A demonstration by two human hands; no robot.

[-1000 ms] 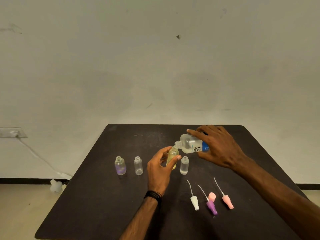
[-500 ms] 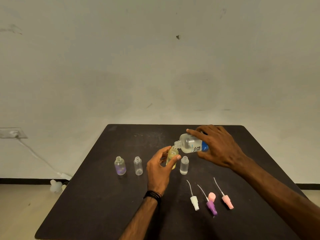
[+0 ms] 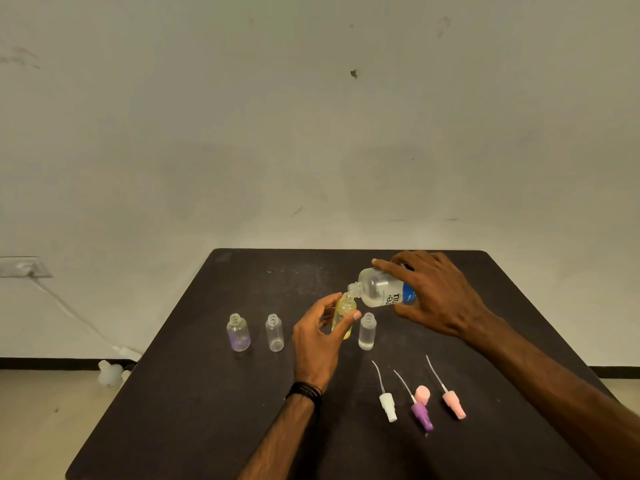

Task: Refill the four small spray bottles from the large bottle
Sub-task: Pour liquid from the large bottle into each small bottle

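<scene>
Dark table (image 3: 194,393) fills the near centre, w/ a pale wall (image 3: 311,133) behind it. Right hand (image 3: 436,299) is over the far-right part of the table, fingers curled round the large bottle (image 3: 379,289), which is tipped almost on its side, blue label end under the palm, open neck pointing left and down. Left hand (image 3: 317,344) is approx mid-table, thumb and fingers wrapped round the yellowish small bottle (image 3: 343,315), held about upright; the large bottle's neck sits right at its mouth. Dark wristband (image 3: 304,393) on the left wrist.

Other 3 small bottles stand upright, uncapped, in a row: purple-tinted bottle (image 3: 238,333) furthest left, clear bottle (image 3: 275,333) just right of it, and another clear bottle (image 3: 367,331) just right of the left hand's fingertips, some liquid at the bottom.

Near right, spray tops lie apart from the bottles, tubes pointing far: white sprayer (image 3: 388,406), purple sprayer (image 3: 421,414), pink sprayer (image 3: 454,405), plus a pink cap (image 3: 422,394) touching the purple one.
</scene>
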